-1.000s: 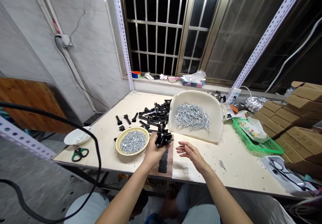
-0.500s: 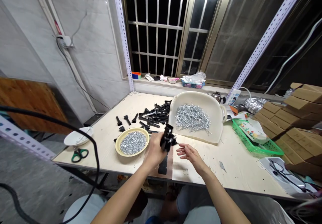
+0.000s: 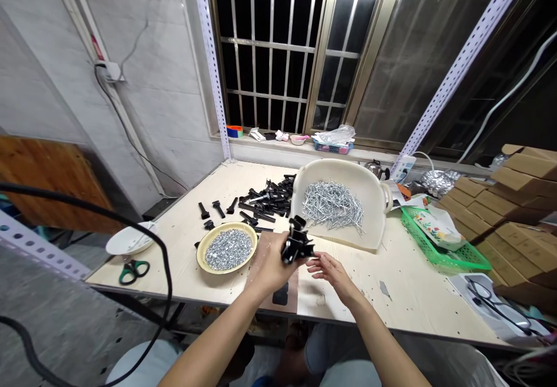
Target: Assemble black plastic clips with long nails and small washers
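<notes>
My left hand (image 3: 274, 264) is wrapped round a bunch of black plastic clamp-like parts (image 3: 296, 243), held above the brown mat (image 3: 292, 300) at the table's front. Just to the right, my right hand (image 3: 333, 272) has its fingers partly stretched and apart, their tips close to the bunch; whether they touch it I cannot tell. A yellow bowl (image 3: 201, 260) of small metal nuts (image 3: 229, 249) stands left of my left hand. Behind the hands, a cream tray (image 3: 369, 233) holds a heap of long silver screws (image 3: 333, 204). More black parts (image 3: 272, 198) are piled beside that tray.
Green-handled scissors (image 3: 134, 271) and a white dish (image 3: 126, 242) are at the table's left edge. To the right are a green basket (image 3: 461, 259), glasses (image 3: 483, 291) and stacked cardboard boxes (image 3: 517, 248). A black cable (image 3: 167, 271) hangs across the left foreground.
My left hand has moved slightly to the right with the black parts, which are now tipped towards my right hand. The right hand stays nearly in place.
</notes>
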### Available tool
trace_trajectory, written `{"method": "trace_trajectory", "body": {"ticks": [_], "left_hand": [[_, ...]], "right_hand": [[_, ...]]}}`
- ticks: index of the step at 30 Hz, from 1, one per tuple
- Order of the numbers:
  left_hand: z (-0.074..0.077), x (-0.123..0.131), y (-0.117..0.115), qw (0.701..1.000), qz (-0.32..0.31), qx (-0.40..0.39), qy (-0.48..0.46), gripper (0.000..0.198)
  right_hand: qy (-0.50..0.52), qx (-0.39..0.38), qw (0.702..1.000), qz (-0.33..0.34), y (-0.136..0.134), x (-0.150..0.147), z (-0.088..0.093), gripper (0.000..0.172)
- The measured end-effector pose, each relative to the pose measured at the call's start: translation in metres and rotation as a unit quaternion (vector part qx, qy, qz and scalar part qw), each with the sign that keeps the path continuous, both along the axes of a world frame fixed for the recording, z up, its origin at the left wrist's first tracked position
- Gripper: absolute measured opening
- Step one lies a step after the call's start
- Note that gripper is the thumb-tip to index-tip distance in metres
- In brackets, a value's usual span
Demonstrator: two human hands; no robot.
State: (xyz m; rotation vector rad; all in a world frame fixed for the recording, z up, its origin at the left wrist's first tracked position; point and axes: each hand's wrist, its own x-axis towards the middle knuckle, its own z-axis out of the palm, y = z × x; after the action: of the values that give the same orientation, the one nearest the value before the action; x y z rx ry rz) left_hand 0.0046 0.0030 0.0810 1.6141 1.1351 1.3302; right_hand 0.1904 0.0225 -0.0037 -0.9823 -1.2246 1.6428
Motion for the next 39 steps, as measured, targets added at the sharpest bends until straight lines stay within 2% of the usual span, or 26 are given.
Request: {"method": "trace_trajectory", "body": {"ticks": [3, 6, 8, 10, 12, 14, 17, 19, 21, 26, 29, 30, 32, 34, 36, 37, 39], "left_hand": [[0.004, 0.000, -0.002, 0.999, -0.034, 0.001, 0.016, 0.039], [0.001, 0.002, 0.000, 0.998, -0.065, -0.023, 0.002, 0.042], [-0.005, 0.005, 0.001, 0.991, -0.106, -0.069, -0.032, 0.040], [-0.011, 0.010, 0.002, 0.974, -0.169, -0.133, -0.069, 0.037], [-0.017, 0.017, 0.002, 0.955, -0.213, -0.182, -0.094, 0.038], [-0.021, 0.023, 0.004, 0.943, -0.221, -0.222, -0.109, 0.040], [-0.026, 0.029, 0.010, 0.934, -0.204, -0.274, -0.109, 0.038], [-0.030, 0.030, 0.014, 0.941, -0.182, -0.266, -0.100, 0.036], [-0.031, 0.031, 0.016, 0.958, -0.163, -0.224, -0.068, 0.032], [-0.025, 0.031, 0.016, 0.983, -0.136, -0.104, 0.063, 0.020], [-0.024, 0.032, 0.020, 0.993, -0.093, -0.032, 0.062, 0.022], [-0.025, 0.033, 0.022, 0.995, -0.077, -0.014, 0.063, 0.022], [-0.028, 0.035, 0.024, 0.996, -0.060, 0.007, 0.071, 0.020], [-0.030, 0.037, 0.024, 0.994, -0.076, 0.017, 0.075, 0.018], [-0.032, 0.040, 0.023, 0.993, -0.094, 0.019, 0.067, 0.017], [-0.033, 0.042, 0.022, 0.993, -0.103, 0.014, 0.060, 0.017], [-0.037, 0.046, 0.023, 0.992, -0.122, -0.014, 0.035, 0.017]], "right_hand": [[-0.002, -0.001, 1.000, -0.002, 0.001, 0.000, -0.005, 0.046], [0.003, 0.010, 1.000, -0.009, 0.000, 0.000, -0.004, 0.044], [0.020, 0.049, 0.999, 0.003, -0.002, -0.001, 0.004, 0.049], [0.032, 0.095, 0.994, 0.042, -0.004, -0.003, 0.015, 0.060], [0.028, 0.124, 0.989, 0.074, -0.006, -0.008, 0.026, 0.063], [0.021, 0.132, 0.989, 0.059, -0.005, -0.014, 0.033, 0.052], [0.022, 0.122, 0.992, -0.022, 0.000, -0.022, 0.031, 0.037], [0.018, 0.106, 0.990, -0.088, 0.004, -0.024, 0.028, 0.034], [-0.001, 0.109, 0.984, -0.141, 0.005, -0.022, 0.027, 0.033], [-0.108, 0.202, 0.966, -0.117, 0.005, -0.008, 0.040, 0.025], [-0.157, 0.235, 0.945, -0.167, 0.012, 0.007, 0.046, 0.025], [-0.192, 0.231, 0.937, -0.178, 0.017, 0.013, 0.045, 0.027], [-0.315, 0.201, 0.914, -0.160, 0.027, 0.025, 0.037, 0.027], [-0.485, 0.159, 0.855, -0.098, 0.035, 0.035, 0.023, 0.024], [-0.604, 0.124, 0.786, -0.047, 0.039, 0.041, 0.007, 0.021], [-0.635, 0.113, 0.763, -0.033, 0.039, 0.043, 0.000, 0.020], [-0.659, 0.100, 0.745, -0.026, 0.038, 0.045, -0.011, 0.020]]}}
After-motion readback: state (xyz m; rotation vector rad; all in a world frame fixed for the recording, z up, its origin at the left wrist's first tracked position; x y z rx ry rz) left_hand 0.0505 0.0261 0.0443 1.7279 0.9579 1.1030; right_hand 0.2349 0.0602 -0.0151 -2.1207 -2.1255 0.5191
